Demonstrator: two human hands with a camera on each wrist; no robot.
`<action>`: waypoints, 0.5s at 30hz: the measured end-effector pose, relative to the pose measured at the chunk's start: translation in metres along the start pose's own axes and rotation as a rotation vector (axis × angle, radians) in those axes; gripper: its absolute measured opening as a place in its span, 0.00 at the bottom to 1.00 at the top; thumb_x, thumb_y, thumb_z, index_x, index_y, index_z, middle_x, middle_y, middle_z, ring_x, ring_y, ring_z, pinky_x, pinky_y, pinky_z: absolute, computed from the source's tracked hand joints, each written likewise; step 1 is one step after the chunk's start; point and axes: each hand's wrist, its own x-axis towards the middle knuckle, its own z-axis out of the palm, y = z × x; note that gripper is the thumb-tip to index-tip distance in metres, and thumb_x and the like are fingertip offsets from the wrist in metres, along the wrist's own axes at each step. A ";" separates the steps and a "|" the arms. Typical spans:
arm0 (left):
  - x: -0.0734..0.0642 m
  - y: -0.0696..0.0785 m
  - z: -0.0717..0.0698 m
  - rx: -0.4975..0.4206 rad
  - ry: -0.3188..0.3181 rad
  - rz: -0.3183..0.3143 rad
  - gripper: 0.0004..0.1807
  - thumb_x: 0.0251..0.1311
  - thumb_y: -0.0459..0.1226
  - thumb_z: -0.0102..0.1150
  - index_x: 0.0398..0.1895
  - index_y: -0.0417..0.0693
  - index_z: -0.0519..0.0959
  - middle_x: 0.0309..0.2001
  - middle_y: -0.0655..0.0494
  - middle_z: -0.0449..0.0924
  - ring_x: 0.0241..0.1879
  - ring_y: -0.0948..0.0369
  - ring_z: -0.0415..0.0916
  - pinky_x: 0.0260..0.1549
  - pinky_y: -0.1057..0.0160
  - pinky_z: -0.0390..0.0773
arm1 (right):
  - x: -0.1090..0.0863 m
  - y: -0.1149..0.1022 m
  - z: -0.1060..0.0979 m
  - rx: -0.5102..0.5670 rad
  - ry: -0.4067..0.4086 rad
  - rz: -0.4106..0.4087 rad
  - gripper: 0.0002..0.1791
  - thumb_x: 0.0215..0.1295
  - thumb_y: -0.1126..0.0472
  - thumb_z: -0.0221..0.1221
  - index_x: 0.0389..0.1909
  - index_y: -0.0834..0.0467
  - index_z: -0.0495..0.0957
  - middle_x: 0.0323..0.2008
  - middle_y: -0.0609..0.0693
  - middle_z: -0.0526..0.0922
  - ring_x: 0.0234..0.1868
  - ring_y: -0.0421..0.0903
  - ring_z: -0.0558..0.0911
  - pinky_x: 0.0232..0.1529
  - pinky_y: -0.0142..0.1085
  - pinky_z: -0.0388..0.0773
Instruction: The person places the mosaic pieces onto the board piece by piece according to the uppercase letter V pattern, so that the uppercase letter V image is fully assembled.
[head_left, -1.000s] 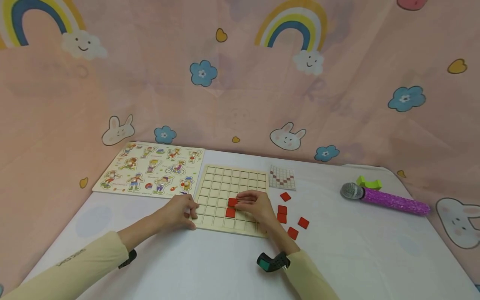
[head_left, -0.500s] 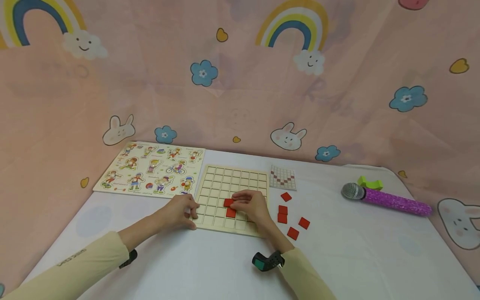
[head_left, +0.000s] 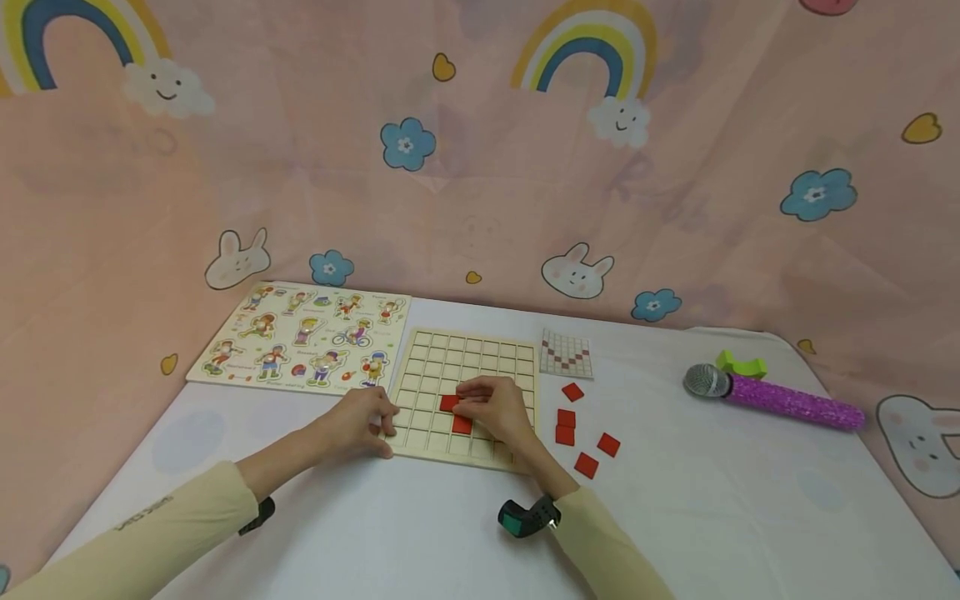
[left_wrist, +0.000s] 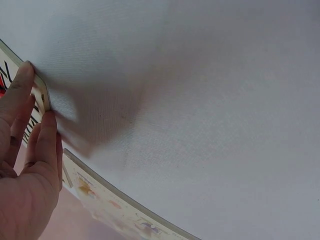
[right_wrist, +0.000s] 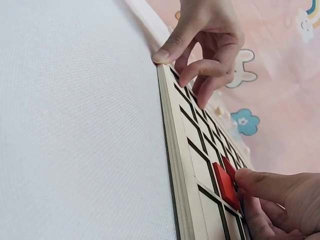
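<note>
Leftward, a puzzle board (head_left: 309, 315) is seen; beside it, the near-left corner of the grid board (head_left: 435, 357) is gripped by the curled left hand (head_left: 356, 423). There, a red tile (head_left: 448, 403), partly hidden, seems pinched in the nearly closed fingertips of the right hand (head_left: 498, 408), above a second tile (head_left: 462, 425). Rightward, loose tiles (head_left: 587, 465) are scattered.

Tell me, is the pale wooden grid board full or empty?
Nearly empty: two red square tiles show on the board; most visible cells are bare.
</note>
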 end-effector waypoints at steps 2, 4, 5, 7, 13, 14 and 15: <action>0.000 0.001 0.000 -0.005 -0.001 -0.006 0.11 0.36 0.30 0.77 0.20 0.44 0.81 0.42 0.47 0.78 0.30 0.64 0.67 0.27 0.73 0.74 | 0.000 0.000 0.000 0.000 -0.004 0.003 0.13 0.49 0.72 0.70 0.37 0.67 0.83 0.33 0.57 0.86 0.34 0.48 0.86 0.38 0.33 0.85; -0.001 0.002 0.000 -0.004 -0.002 0.004 0.11 0.36 0.30 0.77 0.20 0.44 0.81 0.42 0.46 0.78 0.30 0.64 0.67 0.27 0.73 0.74 | 0.001 0.000 0.000 0.003 -0.005 0.007 0.13 0.49 0.73 0.70 0.37 0.67 0.83 0.34 0.57 0.86 0.34 0.49 0.86 0.38 0.34 0.85; -0.001 0.002 -0.001 -0.007 0.000 0.006 0.11 0.36 0.30 0.77 0.20 0.43 0.80 0.42 0.46 0.78 0.30 0.64 0.68 0.27 0.73 0.74 | 0.001 0.000 0.000 0.002 -0.005 0.008 0.12 0.49 0.73 0.69 0.37 0.67 0.83 0.33 0.57 0.86 0.34 0.48 0.86 0.38 0.34 0.85; -0.001 0.003 -0.001 -0.012 0.002 0.008 0.11 0.36 0.30 0.77 0.21 0.43 0.80 0.42 0.45 0.78 0.29 0.64 0.68 0.27 0.73 0.74 | 0.001 0.000 0.000 0.002 -0.006 0.013 0.12 0.49 0.73 0.69 0.38 0.66 0.83 0.33 0.56 0.86 0.34 0.48 0.85 0.39 0.34 0.85; -0.002 0.003 -0.001 -0.017 0.008 -0.003 0.12 0.36 0.29 0.77 0.20 0.43 0.80 0.42 0.45 0.78 0.29 0.63 0.68 0.27 0.72 0.74 | 0.001 -0.001 0.001 0.022 -0.015 0.023 0.12 0.50 0.73 0.69 0.37 0.65 0.83 0.34 0.55 0.86 0.34 0.48 0.86 0.39 0.34 0.85; -0.002 0.003 -0.001 -0.020 0.007 -0.007 0.12 0.36 0.29 0.77 0.20 0.43 0.80 0.42 0.45 0.78 0.29 0.63 0.68 0.27 0.72 0.74 | 0.001 -0.001 0.001 0.028 -0.021 0.019 0.12 0.50 0.73 0.69 0.38 0.66 0.82 0.34 0.56 0.85 0.35 0.48 0.86 0.39 0.34 0.85; -0.001 0.003 -0.001 -0.022 0.007 -0.010 0.12 0.36 0.29 0.77 0.20 0.43 0.80 0.43 0.46 0.78 0.29 0.63 0.68 0.27 0.72 0.74 | 0.001 -0.001 0.001 0.035 -0.027 0.018 0.12 0.51 0.73 0.68 0.38 0.66 0.82 0.34 0.57 0.85 0.35 0.49 0.86 0.39 0.34 0.85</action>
